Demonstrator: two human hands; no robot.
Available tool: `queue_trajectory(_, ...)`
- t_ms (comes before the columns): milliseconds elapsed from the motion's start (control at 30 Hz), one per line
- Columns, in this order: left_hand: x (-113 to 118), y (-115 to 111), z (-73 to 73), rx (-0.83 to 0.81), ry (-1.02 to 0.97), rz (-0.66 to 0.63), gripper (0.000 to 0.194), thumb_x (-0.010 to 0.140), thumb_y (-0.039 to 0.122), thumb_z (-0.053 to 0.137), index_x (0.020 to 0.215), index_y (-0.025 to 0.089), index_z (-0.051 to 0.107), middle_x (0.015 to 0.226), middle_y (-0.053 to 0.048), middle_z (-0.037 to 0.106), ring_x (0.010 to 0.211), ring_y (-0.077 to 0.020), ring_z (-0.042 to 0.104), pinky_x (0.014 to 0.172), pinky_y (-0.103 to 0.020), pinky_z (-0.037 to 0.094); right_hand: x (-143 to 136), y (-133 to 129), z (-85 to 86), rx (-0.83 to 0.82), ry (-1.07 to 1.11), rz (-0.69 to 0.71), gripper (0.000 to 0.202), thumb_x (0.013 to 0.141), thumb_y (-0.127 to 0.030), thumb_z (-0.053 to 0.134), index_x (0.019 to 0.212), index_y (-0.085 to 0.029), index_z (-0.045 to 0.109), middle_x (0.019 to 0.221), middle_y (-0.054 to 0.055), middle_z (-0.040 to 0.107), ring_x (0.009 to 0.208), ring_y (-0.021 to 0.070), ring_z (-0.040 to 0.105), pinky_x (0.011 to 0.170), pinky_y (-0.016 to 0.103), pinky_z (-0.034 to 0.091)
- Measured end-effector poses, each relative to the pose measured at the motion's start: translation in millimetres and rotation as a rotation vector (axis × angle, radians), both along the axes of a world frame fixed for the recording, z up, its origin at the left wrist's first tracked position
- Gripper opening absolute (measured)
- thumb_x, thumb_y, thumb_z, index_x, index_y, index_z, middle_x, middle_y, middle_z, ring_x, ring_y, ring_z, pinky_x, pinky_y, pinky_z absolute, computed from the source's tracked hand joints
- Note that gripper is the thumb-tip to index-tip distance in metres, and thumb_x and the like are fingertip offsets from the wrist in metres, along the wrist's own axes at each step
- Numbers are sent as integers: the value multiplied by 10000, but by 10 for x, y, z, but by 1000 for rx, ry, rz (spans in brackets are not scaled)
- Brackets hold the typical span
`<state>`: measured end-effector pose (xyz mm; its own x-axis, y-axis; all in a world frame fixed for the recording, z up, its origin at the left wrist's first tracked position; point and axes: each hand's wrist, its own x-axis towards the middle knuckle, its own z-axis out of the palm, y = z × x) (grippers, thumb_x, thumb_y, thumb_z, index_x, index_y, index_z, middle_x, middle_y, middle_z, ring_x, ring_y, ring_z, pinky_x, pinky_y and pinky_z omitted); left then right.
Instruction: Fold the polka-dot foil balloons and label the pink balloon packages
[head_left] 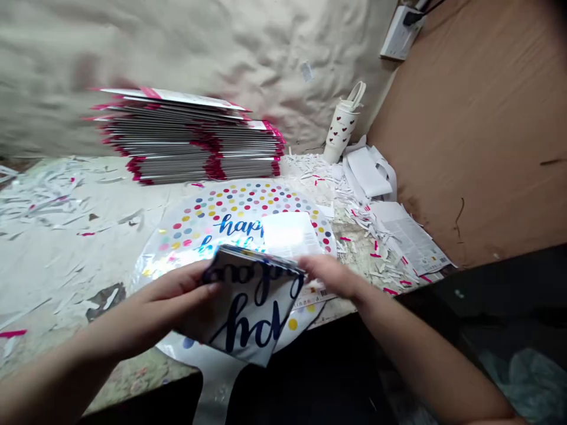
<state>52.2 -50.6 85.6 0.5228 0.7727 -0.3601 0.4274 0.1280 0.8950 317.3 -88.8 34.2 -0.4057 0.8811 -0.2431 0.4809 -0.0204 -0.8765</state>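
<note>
A folded foil sheet with dark blue lettering (252,313) is held up between my two hands over the table edge. My left hand (181,292) grips its left side, thumb on top. At its upper right corner, the fingers of my right hand (325,274) are pinched on it, blurred by motion. Beneath lies a flat round balloon with coloured dots (239,198) and blue writing, its tail hanging past the edge. On that balloon rests a white printed card (290,233), partly hidden by the folded sheet and my right hand.
Stacked pink-edged packs (177,139) stand at the back. A white tumbler with hearts (341,130) is by the back right corner. Paper scraps (48,186) litter the table, and a printed sheet (414,236) lies at the right. A brown board (478,136) rises on the right.
</note>
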Motion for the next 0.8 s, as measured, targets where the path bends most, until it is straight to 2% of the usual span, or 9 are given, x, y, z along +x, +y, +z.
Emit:
queue_trajectory(100, 188, 90, 4, -54, -9, -252, 335, 829, 427, 504, 1094, 236, 580, 968, -11, 646, 879, -198, 590, 721, -273, 492, 149, 300, 240, -191, 469, 126, 763, 727, -628, 543, 1337, -195, 393, 1220, 105, 568, 1075, 239, 550, 847, 368, 457)
queue_trajectory(167, 333, 186, 27, 11, 22, -279, 337, 839, 419, 475, 1088, 214, 575, 985, -29, 643, 897, -216, 595, 735, -296, 496, 152, 434, 290, -296, 471, 201, 795, 553, -441, 782, 1243, -167, 500, 1072, 86, 642, 942, 224, 608, 796, 350, 485)
queue_trajectory(233, 462, 245, 45, 232, 114, -173, 338, 855, 402, 435, 1093, 201, 565, 940, -43, 647, 851, -221, 607, 725, -336, 502, 196, 525, 233, -381, 373, 137, 569, 519, -299, 817, 1024, -112, 636, 890, 70, 684, 787, 198, 640, 737, 345, 512)
queue_trajectory(333, 680, 159, -23, 770, 216, 15, 318, 875, 327, 395, 1107, 171, 548, 973, -81, 635, 896, -227, 591, 793, -386, 480, 473, 641, 33, -310, 254, -292, 332, 524, -244, 801, 796, -97, 682, 759, 66, 696, 705, 207, 653, 686, 351, 533)
queue_trajectory(400, 884, -4, -176, 951, 251, -116, 288, 882, 283, 374, 1030, 149, 581, 992, -108, 633, 932, -230, 580, 816, -391, 470, 728, 711, -100, -164, 197, -615, 267, 518, -198, 793, 736, -108, 669, 730, 62, 699, 730, 226, 659, 682, 343, 534)
queue_trajectory(500, 1191, -231, -515, 895, 386, -452, 366, 889, 329, 365, 1078, 101, 581, 1151, -184, 586, 1055, -287, 540, 853, -436, 454, 998, 756, -208, -57, 209, -795, 250, 564, -206, 763, 770, -127, 646, 797, 67, 709, 779, 229, 663, 699, 344, 538)
queue_trajectory(600, 1213, -217, -737, 824, 483, -604, 632, 849, 505, 407, 1330, 95, 386, 1429, -231, 291, 1304, -385, 266, 985, -576, 282, 1095, 686, -193, -28, 287, -812, 329, 600, -271, 751, 884, -148, 637, 922, 75, 707, 815, 221, 667, 717, 359, 550)
queue_trajectory(700, 832, 47, -623, 686, 341, -876, 465, 853, 473, 438, 1262, 257, 490, 1446, -115, 317, 1346, -335, 205, 1025, -602, 161, 1132, 547, -148, -21, 391, -802, 375, 576, -286, 779, 898, -149, 643, 975, 81, 699, 863, 225, 663, 758, 366, 550)
queue_trajectory(800, 405, 331, -309, 422, 265, -1001, 187, 820, 321, 531, 929, 325, 683, 1317, -23, 517, 1306, -299, 320, 1014, -536, 230, 1091, 447, -202, -106, 465, -706, 405, 582, -314, 780, 931, -160, 646, 995, 80, 695, 865, 239, 663, 747, 394, 552)
